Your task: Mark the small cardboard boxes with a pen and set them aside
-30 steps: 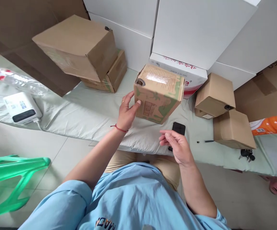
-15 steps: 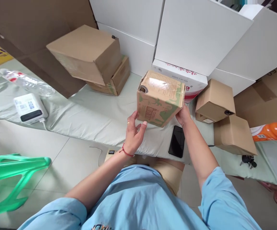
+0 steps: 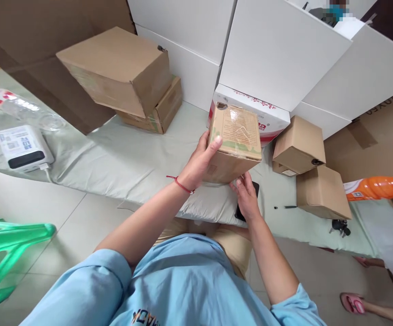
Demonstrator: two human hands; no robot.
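A brown cardboard box [image 3: 235, 167] with green print and a strip of shiny tape is tilted between my hands, over the cloth-covered surface. My left hand [image 3: 203, 158] grips its left side, with the thumb lying along the upper edge. At the lower right edge, my right hand [image 3: 247, 197] has its fingertips against the underside; part of them is hidden by the box. A black phone [image 3: 240, 214] lies under my right hand, partly covered by it. Behind the held box stands a white and red printed carton [image 3: 273, 120].
Stacked cardboard boxes stand at left [image 3: 148, 90] and right [image 3: 305, 138]. A power bank [image 3: 22, 147] and a clear plastic bottle [image 3: 22, 108] lie left. Keys [image 3: 339, 227] and an orange bottle [image 3: 376, 188] are at right. A green stool [image 3: 16, 240] and another person's foot [image 3: 352, 302] show below.
The box has turned, so its printed front no longer faces left. My left hand has moved up onto its side, and my right hand has come from the right side to the lower edge.
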